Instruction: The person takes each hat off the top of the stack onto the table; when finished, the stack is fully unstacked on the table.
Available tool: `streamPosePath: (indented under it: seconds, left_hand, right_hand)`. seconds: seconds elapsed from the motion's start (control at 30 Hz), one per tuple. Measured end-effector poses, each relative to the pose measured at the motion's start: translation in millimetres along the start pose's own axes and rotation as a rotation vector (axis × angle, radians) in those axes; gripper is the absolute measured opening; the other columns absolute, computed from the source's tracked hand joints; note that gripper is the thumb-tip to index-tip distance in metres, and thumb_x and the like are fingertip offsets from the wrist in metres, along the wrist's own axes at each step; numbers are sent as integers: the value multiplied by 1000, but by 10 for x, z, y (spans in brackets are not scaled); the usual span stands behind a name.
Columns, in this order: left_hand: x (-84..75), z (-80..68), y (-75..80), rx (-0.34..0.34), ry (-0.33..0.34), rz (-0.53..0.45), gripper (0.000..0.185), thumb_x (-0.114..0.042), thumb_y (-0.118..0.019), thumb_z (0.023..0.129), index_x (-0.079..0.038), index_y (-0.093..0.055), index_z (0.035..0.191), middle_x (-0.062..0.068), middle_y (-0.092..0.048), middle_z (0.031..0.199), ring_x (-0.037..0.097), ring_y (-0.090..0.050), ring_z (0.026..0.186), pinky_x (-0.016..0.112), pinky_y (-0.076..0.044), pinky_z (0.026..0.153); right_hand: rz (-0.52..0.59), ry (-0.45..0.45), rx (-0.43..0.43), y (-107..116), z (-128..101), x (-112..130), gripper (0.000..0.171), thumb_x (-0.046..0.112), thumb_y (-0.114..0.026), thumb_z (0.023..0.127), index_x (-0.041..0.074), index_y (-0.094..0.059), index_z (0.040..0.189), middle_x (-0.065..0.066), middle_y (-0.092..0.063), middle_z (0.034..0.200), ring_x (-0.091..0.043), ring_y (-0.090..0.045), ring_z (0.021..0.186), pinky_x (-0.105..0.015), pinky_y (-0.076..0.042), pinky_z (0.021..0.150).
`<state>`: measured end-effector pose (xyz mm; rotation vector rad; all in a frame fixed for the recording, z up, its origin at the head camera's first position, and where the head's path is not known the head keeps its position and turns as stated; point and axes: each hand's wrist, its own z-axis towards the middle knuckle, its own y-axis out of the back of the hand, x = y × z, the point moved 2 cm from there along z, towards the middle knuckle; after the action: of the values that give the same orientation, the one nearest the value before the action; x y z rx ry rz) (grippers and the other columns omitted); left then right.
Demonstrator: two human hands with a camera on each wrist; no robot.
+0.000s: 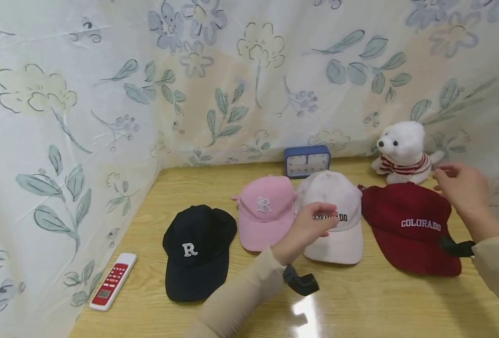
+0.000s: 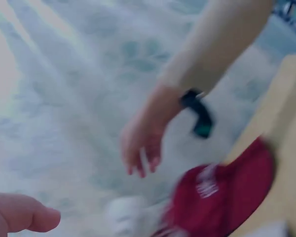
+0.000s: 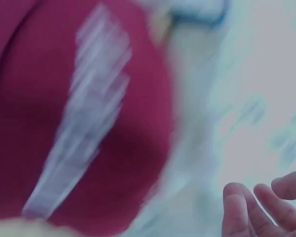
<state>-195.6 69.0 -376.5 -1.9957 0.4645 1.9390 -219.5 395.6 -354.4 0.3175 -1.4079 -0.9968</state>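
Four caps in row across table (image 1: 359,310): black cap (image 1: 198,251), pink cap (image 1: 264,213), white cap (image 1: 336,216), red cap (image 1: 410,227). Pink, white and red packed edge to edge; narrow gap seen only between black and pink. Clock (image 1: 307,161) and toy bear (image 1: 403,152) set close behind row, against curtain (image 1: 105,94). Left flank walled by curtain, remote (image 1: 113,280) at its foot. Bare tabletop left open along near edge.

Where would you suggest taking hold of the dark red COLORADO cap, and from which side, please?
I would take the dark red cap by its brim, which points toward the person at the table's near edge and lies flat and clear. Coming from the near right suits the right hand, which hovers over the crown's far right, holding nothing. The white cap crowds the left side.
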Motion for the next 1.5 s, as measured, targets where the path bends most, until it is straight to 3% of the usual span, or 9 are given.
streamPosePath:
  seconds: [0.17, 0.3, 0.43, 0.63, 0.8, 0.93, 1.1, 1.3, 1.5]
  left_hand:
    - [-300, -342, 869, -168, -137, 106, 37, -17, -63, 87, -2, -56, 120, 10, -58, 118, 20, -60, 99, 34, -49, 83]
    - [-397, -654, 1539, -395, -177, 223, 34, -14, -62, 88, -5, -57, 120, 10, -59, 117, 21, -60, 98, 30, -49, 80]
    - [-302, -1080, 2128, -551, -92, 327, 33, -13, -62, 88, -4, -58, 119, 12, -61, 114, 17, -60, 90, 24, -48, 71]
    - [87, -1667, 2706, -647, 91, 550, 35, -17, -59, 90, 2, -57, 120, 20, -59, 115, 26, -60, 95, 25, -47, 70]
    - [487, -2025, 2961, -668, 292, 688, 42, -24, -58, 91, 7, -56, 119, 23, -61, 109, 35, -58, 98, 38, -48, 76]
    - [749, -2154, 3041, -648, 384, 621, 44, -20, -58, 89, 15, -53, 114, 23, -64, 96, 27, -64, 83, 33, -50, 67]
    - [882, -2222, 2972, -645, 463, 577, 49, -24, -59, 88, 18, -51, 113, 19, -65, 89, 18, -64, 71, 31, -50, 63]
    - [901, -2172, 2803, -662, 463, 426, 54, -24, -64, 86, 16, -48, 118, 25, -61, 101, 18, -63, 75, 32, -53, 63]
    - [912, -2030, 2816, -677, 457, 317, 59, -26, -64, 86, 15, -44, 123, 21, -60, 101, 14, -57, 72, 29, -51, 60]
  right_hand:
    - [131, 246, -138, -394, -177, 965, 36, 23, -48, 94, -5, -58, 114, -27, -61, 100, 21, -41, 53, -9, -38, 45]
    - [298, 382, -26, -930, -370, 1646, 27, 17, -54, 93, -3, -61, 111, -21, -64, 98, 3, -57, 61, -14, -45, 51]
    - [353, 457, 154, -1625, -632, 2092, 23, 12, -58, 90, 0, -63, 109, -15, -66, 100, -20, -63, 69, -24, -50, 57]
    - [263, 520, 344, -2568, -1093, 2444, 19, 15, -61, 88, 4, -67, 103, -6, -68, 93, -17, -62, 76, -29, -50, 67]
    - [218, 536, 462, -2995, -1351, 2650, 25, 18, -60, 89, 2, -65, 108, -7, -68, 97, -19, -62, 86, -32, -50, 75]
    - [232, 504, 515, -3176, -1455, 2738, 29, 19, -60, 89, 1, -63, 112, -10, -65, 107, -23, -60, 101, -36, -46, 87]
    - [270, 468, 500, -3304, -1540, 2761, 30, 19, -61, 89, 0, -63, 112, -11, -65, 109, -23, -59, 103, -37, -46, 88]
    - [363, 474, 441, -3346, -1567, 2764, 18, 11, -61, 88, 1, -66, 101, -9, -67, 96, -21, -62, 90, -34, -49, 79]
    - [413, 514, 365, -3335, -1435, 2835, 16, 9, -62, 87, 0, -67, 99, -9, -68, 93, -20, -63, 87, -31, -47, 82]
